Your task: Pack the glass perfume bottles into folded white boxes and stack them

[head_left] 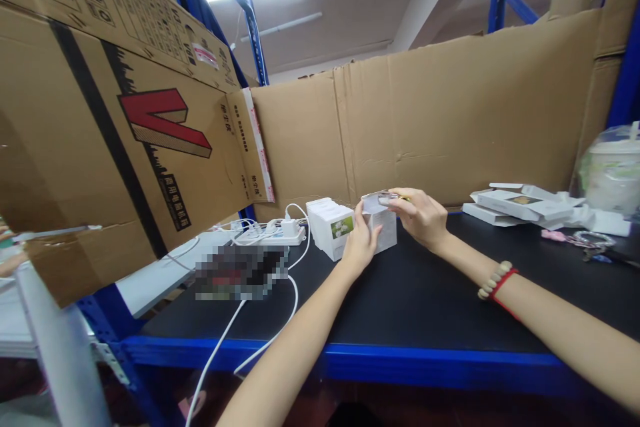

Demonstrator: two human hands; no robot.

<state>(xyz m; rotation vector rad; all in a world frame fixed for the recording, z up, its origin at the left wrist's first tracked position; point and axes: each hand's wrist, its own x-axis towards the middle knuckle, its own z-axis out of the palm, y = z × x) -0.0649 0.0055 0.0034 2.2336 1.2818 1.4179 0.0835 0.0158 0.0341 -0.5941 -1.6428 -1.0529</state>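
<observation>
My left hand (359, 245) is closed around the near left edge of a small white box (387, 232) standing on the black tabletop. Just left of it, close to my left fingers, is a group of white boxes (324, 219) with a green flower picture on one side. My right hand (423, 215) is pinched at the top of the box I grip. Between its fingers is a thin, shiny silver-and-yellow tool (395, 197); its exact kind is too small to tell. A beaded bracelet with a red cord is on the right wrist.
A pixelated phone-like object (243, 271) and white cables lie at the left, by a white power strip (270, 235). Flattened white boxes (525, 205), keys with charms (593, 240) and a lidded cup (616, 170) are at the right. Cardboard walls (450, 113) enclose the back and left.
</observation>
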